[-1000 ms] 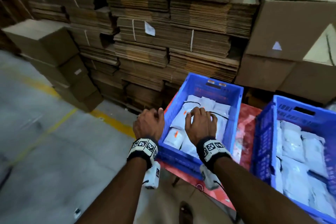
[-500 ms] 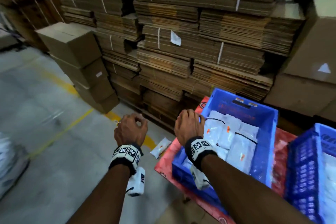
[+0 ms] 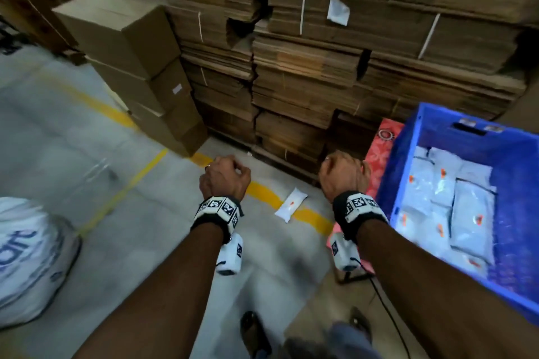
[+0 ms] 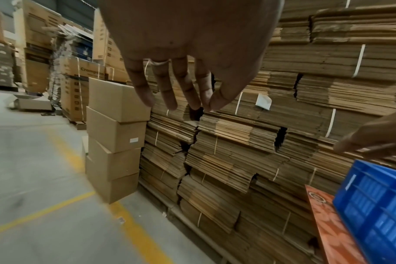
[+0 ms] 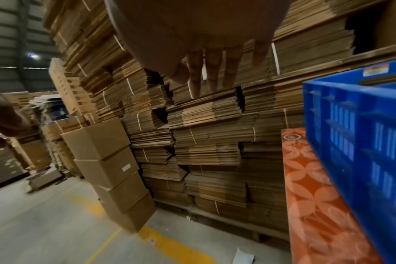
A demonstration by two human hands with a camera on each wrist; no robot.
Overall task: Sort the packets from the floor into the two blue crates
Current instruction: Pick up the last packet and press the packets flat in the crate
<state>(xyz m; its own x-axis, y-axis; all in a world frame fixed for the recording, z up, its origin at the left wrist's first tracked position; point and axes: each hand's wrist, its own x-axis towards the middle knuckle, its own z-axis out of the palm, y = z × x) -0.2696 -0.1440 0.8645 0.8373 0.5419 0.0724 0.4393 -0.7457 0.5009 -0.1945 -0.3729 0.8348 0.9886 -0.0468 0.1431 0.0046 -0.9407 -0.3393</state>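
One white packet (image 3: 291, 204) with an orange mark lies on the grey floor across the yellow line, between my two hands; its corner (image 5: 244, 257) shows low in the right wrist view. A blue crate (image 3: 408, 154) holding several white packets (image 3: 469, 213) stands at the right on an orange flowered table (image 3: 383, 151). My left hand (image 3: 225, 178) hangs over the floor, left of the packet, fingers (image 4: 170, 89) loosely straight and empty. My right hand (image 3: 344, 175) hangs by the crate's left wall, fingers (image 5: 215, 71) straight down and empty. The second crate is out of view.
Tall stacks of flattened cardboard (image 3: 306, 81) wall off the far side. A column of closed brown boxes (image 3: 131, 67) stands at the back left on the floor. A white printed sack (image 3: 26, 256) sits at the near left. My feet (image 3: 253, 332) are below.
Both hands have come out of the crate and moved left, off it, with nothing in them. The view has swung left and down, bringing the floor packet and sack into sight.
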